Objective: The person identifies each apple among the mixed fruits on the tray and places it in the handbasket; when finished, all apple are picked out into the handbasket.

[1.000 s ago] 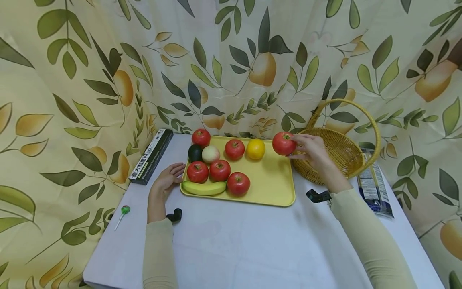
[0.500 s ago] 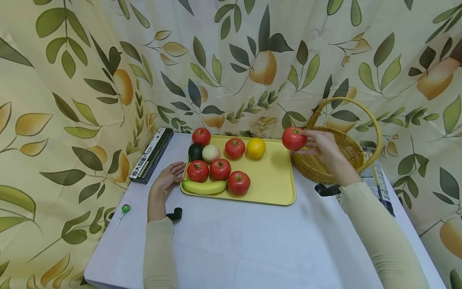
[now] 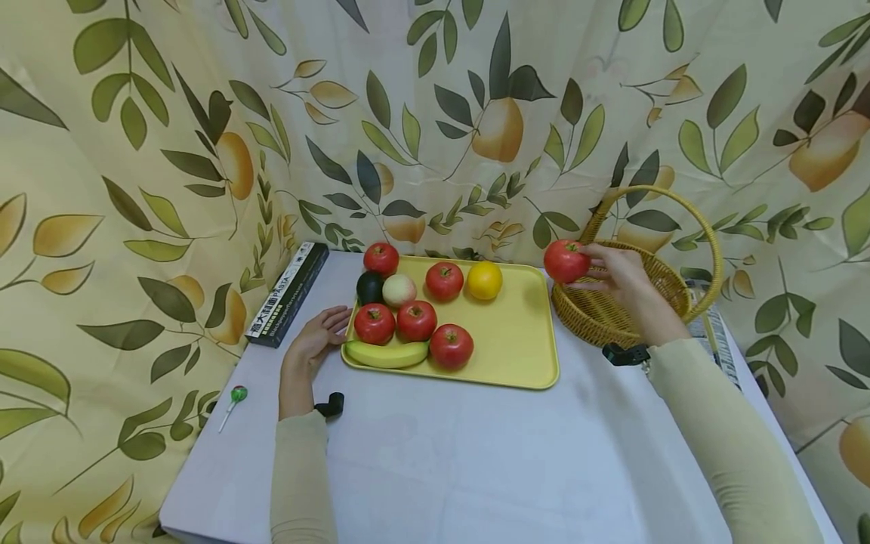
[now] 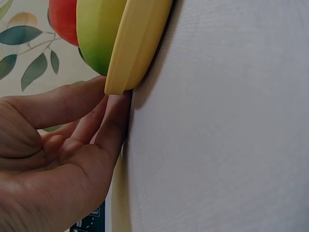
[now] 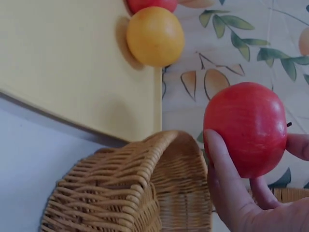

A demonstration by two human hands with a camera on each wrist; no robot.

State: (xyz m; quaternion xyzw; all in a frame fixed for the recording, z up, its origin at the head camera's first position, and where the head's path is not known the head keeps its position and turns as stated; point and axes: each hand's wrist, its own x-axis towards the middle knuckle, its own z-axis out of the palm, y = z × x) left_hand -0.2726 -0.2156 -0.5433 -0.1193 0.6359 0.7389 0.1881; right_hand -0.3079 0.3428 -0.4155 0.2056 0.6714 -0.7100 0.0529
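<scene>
Where the red fruit point(image 3: 567, 261) is held up at centre-right of the head view, near the wicker basket point(image 3: 583, 316), the right hand point(image 3: 624, 278) pinches it between thumb and fingers; at centre-left, the left hand point(image 3: 314, 340), fingers nearly straight, touches the yellow tray point(image 3: 511, 336).

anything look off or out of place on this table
Nothing looks spilled or damaged. Only the lollipop seems a bit stray: it lies alone near the left edge of the table, apart from the fruit on the yellow tray.
</scene>
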